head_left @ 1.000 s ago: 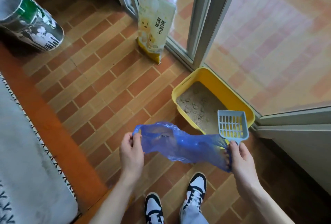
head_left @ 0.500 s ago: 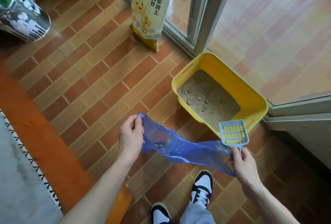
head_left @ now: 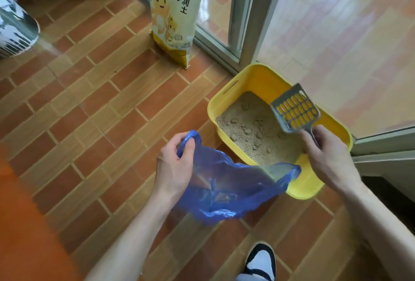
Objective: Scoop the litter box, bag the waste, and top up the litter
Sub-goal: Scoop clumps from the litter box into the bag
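Clearly the task is only at its beginning. At the left, the left hand [head_left: 174, 163] grips one handle of the blue bag [head_left: 226, 193], which hangs open beside the litter box [head_left: 265, 78] and seems almost empty. The litter bag [head_left: 175, 13] stands unused behind. Clumps lie in the sand. At the right, the right hand [head_left: 329, 157] holds the scoop [head_left: 295, 110], empty, above the box; scooping, bagging and topping up remain.

The person is wearing no sleeves on 2 bare forearms, and is showing 1 black-and-white sneaker [head_left: 261, 260] below light trousers [head_left: 249, 278].
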